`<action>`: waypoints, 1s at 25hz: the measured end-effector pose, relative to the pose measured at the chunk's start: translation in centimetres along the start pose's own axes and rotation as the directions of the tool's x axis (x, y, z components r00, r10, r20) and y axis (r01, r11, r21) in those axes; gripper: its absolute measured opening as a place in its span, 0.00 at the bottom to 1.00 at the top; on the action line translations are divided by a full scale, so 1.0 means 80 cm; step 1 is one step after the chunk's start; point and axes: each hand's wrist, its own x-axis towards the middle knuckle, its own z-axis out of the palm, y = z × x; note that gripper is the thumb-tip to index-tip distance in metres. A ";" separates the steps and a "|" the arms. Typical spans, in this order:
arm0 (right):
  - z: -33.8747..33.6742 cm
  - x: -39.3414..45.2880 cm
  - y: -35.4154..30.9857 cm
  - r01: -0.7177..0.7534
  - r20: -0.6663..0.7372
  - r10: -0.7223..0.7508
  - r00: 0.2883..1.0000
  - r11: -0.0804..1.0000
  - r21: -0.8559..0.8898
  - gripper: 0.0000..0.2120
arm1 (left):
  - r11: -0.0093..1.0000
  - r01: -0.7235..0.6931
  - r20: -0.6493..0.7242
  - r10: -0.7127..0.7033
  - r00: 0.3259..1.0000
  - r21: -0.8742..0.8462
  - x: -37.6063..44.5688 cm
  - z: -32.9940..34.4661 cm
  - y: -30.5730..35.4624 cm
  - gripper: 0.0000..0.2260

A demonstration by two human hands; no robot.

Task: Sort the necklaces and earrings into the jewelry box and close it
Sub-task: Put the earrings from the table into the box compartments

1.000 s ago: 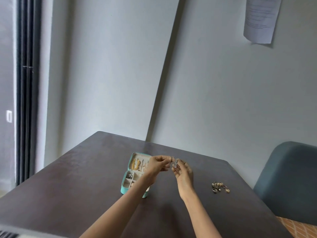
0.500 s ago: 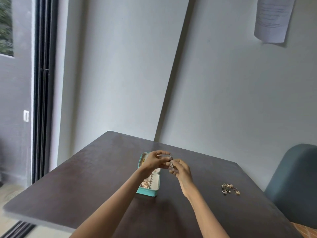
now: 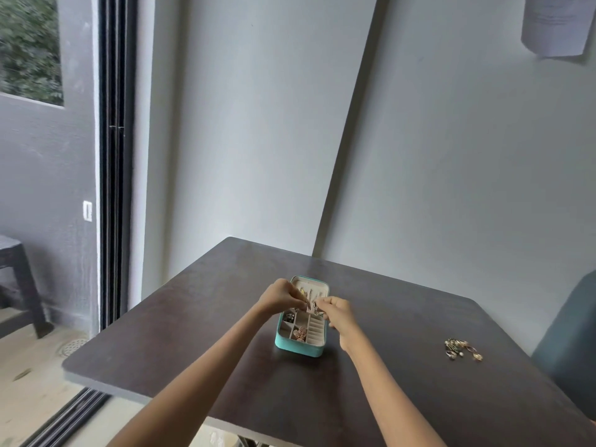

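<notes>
open teal jewelry box (image 3: pixel 301 345) on the dark bench (image 3: pixel 180 346), lid tipped back on the far side, small pieces already in the front compartments. above the box, left hand (image 3: pixel 280 296) and right hand (image 3: pixel 338 312) close together, fingers of both curled and pinching one small pale piece of jewelry (image 3: pixel 311 307) between them; too small to tell if necklace or earring. loose pile of jewelry (image 3: pixel 462 348) on the bench well apart to the right of the box. grey chair (image 3: pixel 571 343) at the right edge; paper sheet (image 3: pixel 554 24) on the wall.
</notes>
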 end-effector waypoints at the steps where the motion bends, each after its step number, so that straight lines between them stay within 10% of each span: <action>1: 0.003 0.001 0.003 -0.002 -0.006 0.002 1.000 1.000 -0.011 0.12 | 0.996 0.021 -0.012 -0.020 1.000 0.090 0.000 0.000 0.001 0.08; 8: 0.017 0.015 0.016 -0.004 -0.038 0.002 0.999 0.998 -0.069 0.12 | 0.886 0.170 -0.076 -0.153 0.985 0.431 -0.002 0.017 0.011 0.14; 25: 0.025 0.031 0.028 -0.062 -0.063 0.040 0.997 0.917 -0.395 0.13 | 0.878 0.251 0.009 -0.278 0.961 0.408 0.002 0.005 0.021 0.19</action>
